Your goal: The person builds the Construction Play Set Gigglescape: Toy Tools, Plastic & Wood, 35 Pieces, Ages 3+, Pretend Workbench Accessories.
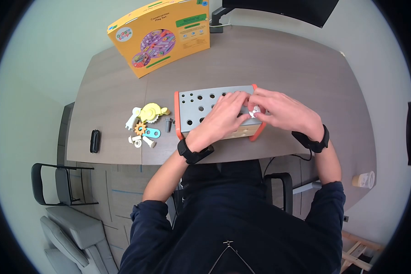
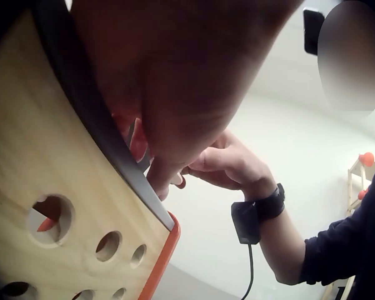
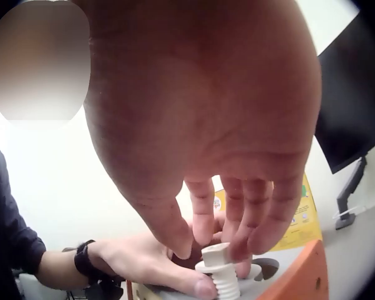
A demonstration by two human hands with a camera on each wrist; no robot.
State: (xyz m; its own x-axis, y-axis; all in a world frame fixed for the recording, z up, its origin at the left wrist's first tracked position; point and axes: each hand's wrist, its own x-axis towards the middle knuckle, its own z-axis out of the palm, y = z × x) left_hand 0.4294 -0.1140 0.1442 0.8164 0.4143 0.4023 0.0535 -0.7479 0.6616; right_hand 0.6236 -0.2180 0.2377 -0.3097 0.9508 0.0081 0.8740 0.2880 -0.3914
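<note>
At the right end of a toy workbench (image 1: pixel 210 93) with a grey holed top, both hands meet over a white toy bolt (image 1: pixel 255 112). Its ridged shaft and blocky head show in the right wrist view. My right hand (image 1: pixel 283 109) reaches down from above, its fingertips around the bolt's head. My left hand (image 1: pixel 226 112) lies across the grey top, thumb against the threaded shaft (image 3: pixel 227 284) and fingers curled behind it. In the left wrist view the left hand hides most of the bolt. A white rounded piece (image 3: pixel 257 272) lies just behind the shaft.
Left of the workbench lie a yellow toy piece (image 1: pixel 150 112), an orange gear (image 1: pixel 140 128), a blue strip (image 1: pixel 151 133), a grey bolt (image 1: pixel 168 124) and several white pieces. A black case (image 1: pixel 95 141) sits further left. Behind stand a yellow box (image 1: pixel 187 41) and a monitor (image 1: pixel 287 9).
</note>
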